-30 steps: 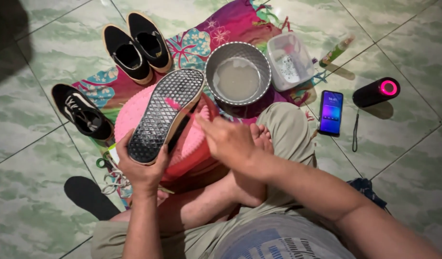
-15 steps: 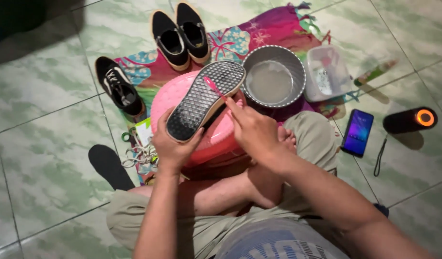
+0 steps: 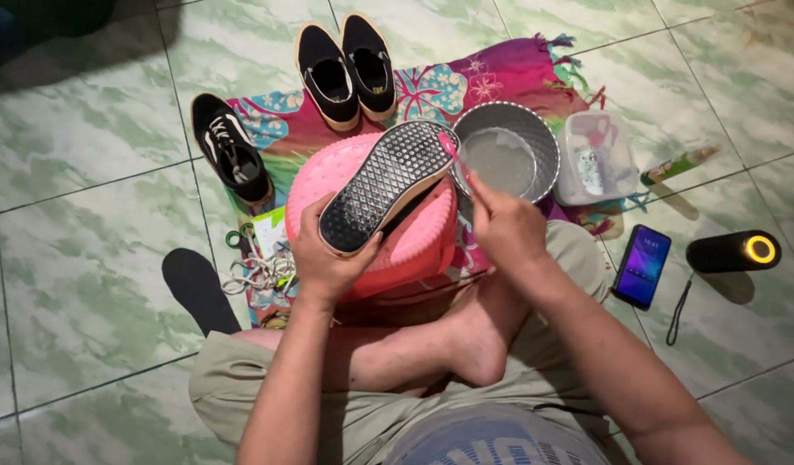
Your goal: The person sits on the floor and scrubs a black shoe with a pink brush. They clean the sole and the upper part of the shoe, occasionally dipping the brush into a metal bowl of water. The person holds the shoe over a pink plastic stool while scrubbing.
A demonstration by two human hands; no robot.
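The left hand (image 3: 328, 263) grips an upturned black shoe (image 3: 387, 185) over the pink basin (image 3: 418, 245). At two o'clock, the right hand (image 3: 505, 228) closes around a pink toothbrush (image 3: 453, 155) by the metal bowl (image 3: 543, 146).

Shoe (image 3: 384, 185): black, turned sole-up, waffle-pattern tread showing, pale edge band round the sole. Lies slanted across the top of a pink upturned basin (image 3: 414, 245), heel end low and near the body, toe end pointing up and right.

Brush (image 3: 453, 155): thin, pink handle, held upright-tilted; its head meets the sole's toe end, beside the rim of a metal bowl (image 3: 535, 138).
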